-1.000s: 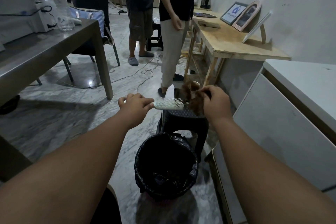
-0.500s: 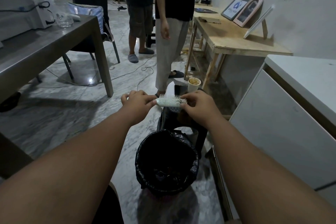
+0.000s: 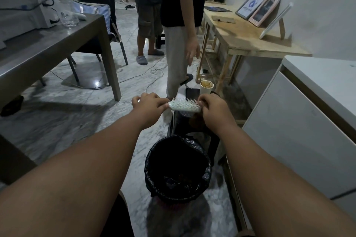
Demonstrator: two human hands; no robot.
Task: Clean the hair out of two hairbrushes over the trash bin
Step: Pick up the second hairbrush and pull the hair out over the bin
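My left hand [image 3: 149,105] grips the handle of a white hairbrush [image 3: 184,105], held level with its bristles pointing up and away. My right hand [image 3: 212,108] pinches at the brush's far right end, where a few brown hairs cling to the bristles. A clump of brown hair [image 3: 196,121] lies just under my right hand on the black stool [image 3: 192,131]. The trash bin [image 3: 178,169], lined with a black bag, stands on the floor below and nearer to me than the brush. A second hairbrush is not visible.
A paper cup [image 3: 206,86] stands on the stool behind the brush. Two people [image 3: 180,31] stand close beyond it. A grey table [image 3: 57,44] is at left, a wooden table [image 3: 250,40] at right rear, a white cabinet [image 3: 308,121] at right. Cables lie on the marble floor.
A second ago my right hand held a large brown hair clump lifted off the brush. It has come back to the brush's end, and the clump now lies below it.
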